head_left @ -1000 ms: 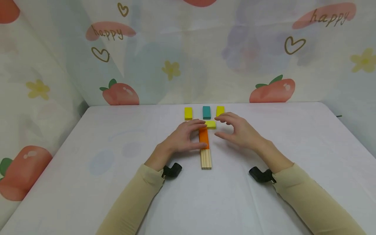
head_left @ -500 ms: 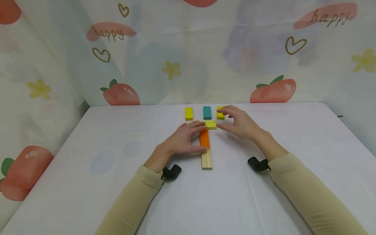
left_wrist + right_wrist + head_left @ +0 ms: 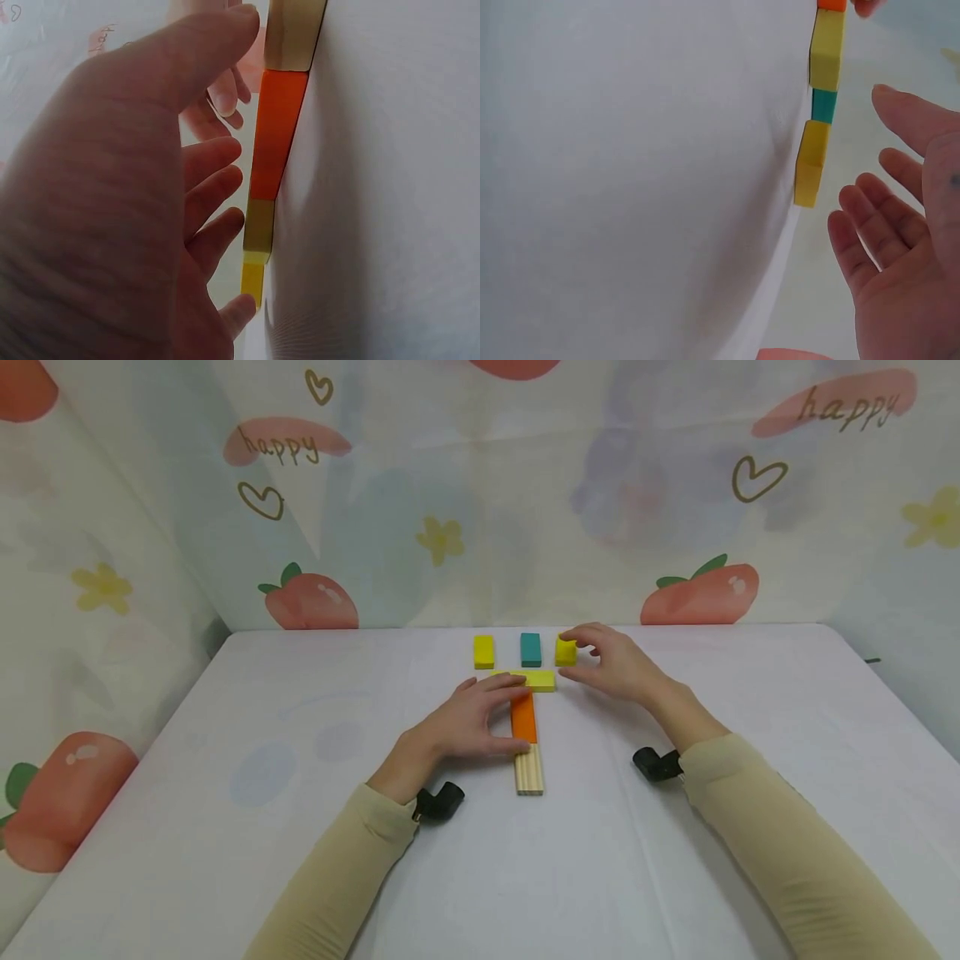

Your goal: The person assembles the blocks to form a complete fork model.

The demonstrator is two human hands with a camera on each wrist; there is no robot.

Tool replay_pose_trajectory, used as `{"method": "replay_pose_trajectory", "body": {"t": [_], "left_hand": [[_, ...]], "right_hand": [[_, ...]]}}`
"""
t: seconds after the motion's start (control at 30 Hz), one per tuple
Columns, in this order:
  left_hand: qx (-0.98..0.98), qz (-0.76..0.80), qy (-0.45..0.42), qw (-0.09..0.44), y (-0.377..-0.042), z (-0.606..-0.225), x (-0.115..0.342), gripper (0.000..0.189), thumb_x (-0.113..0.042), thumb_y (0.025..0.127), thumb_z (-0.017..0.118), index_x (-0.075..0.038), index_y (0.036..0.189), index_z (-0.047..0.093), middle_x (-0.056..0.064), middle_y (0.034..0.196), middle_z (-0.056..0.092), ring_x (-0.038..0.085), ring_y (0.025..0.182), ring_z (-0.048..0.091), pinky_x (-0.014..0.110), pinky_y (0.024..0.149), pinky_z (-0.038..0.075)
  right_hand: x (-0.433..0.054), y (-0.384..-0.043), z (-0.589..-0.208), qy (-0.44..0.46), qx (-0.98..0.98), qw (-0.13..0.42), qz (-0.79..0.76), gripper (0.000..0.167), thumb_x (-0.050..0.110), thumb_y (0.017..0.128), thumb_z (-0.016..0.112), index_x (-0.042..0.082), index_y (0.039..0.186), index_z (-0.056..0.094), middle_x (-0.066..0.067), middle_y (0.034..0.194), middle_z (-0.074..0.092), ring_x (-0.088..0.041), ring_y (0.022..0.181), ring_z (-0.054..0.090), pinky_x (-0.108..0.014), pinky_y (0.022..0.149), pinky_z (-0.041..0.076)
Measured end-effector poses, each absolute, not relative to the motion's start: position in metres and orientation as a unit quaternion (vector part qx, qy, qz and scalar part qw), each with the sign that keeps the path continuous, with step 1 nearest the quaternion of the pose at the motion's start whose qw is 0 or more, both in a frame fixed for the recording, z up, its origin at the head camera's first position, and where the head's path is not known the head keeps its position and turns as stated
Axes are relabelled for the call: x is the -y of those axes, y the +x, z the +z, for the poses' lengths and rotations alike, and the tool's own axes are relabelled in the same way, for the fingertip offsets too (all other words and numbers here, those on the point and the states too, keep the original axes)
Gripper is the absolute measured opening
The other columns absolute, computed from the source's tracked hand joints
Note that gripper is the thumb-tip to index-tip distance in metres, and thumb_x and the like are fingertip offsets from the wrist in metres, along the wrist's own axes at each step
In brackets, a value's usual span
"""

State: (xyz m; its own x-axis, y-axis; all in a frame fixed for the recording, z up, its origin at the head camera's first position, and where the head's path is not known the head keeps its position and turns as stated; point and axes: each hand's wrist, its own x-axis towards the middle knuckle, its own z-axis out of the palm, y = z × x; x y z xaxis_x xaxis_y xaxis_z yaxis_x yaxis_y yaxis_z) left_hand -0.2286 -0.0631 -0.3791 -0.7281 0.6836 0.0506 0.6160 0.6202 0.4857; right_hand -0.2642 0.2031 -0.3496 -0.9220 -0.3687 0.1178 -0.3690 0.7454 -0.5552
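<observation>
My left hand (image 3: 476,722) hovers over an orange block (image 3: 523,727), thumb and fingers spread and holding nothing. A plain wooden block (image 3: 529,774) lies end to end with the orange one, on the near side. At its far end a pale yellow block (image 3: 542,681) lies crosswise, partly hidden by the left fingers. My right hand (image 3: 618,667) is beside the right yellow block (image 3: 566,656), thumb and fingers apart. In the right wrist view a gap shows between the right hand (image 3: 900,240) and that yellow block (image 3: 811,165).
A teal block (image 3: 530,650) and another yellow block (image 3: 483,652) lie in the far row, left of the right yellow block. All rest on a white-covered table (image 3: 300,827). A printed cloth backdrop (image 3: 510,485) rises behind the table's far edge.
My right hand has moved farther out over the table, from beside the crosswise block to the right yellow block. The left hand has stayed almost in place. The blocks lie as before.
</observation>
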Motion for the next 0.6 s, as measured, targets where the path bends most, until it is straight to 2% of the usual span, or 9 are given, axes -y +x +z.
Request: {"method": "replay_pose_trajectory", "body": {"t": [0.6], "left_hand": [[-0.899,0.234,0.363,0.074,-0.228,-0.377,0.064,0.072,-0.048,0.088,0.072,-0.018,0.150,0.051,0.000,0.156,0.041,0.015,0.145,0.032,0.050,0.121,0.013]], "right_hand": [[-0.207,-0.287,-0.345,0.166,0.939,-0.061,0.295,0.059,0.024,0.094,0.073,0.005,0.145,0.051,-0.018,0.150,0.043,-0.041,0.133,0.041,-0.059,0.109,0.037]]}}
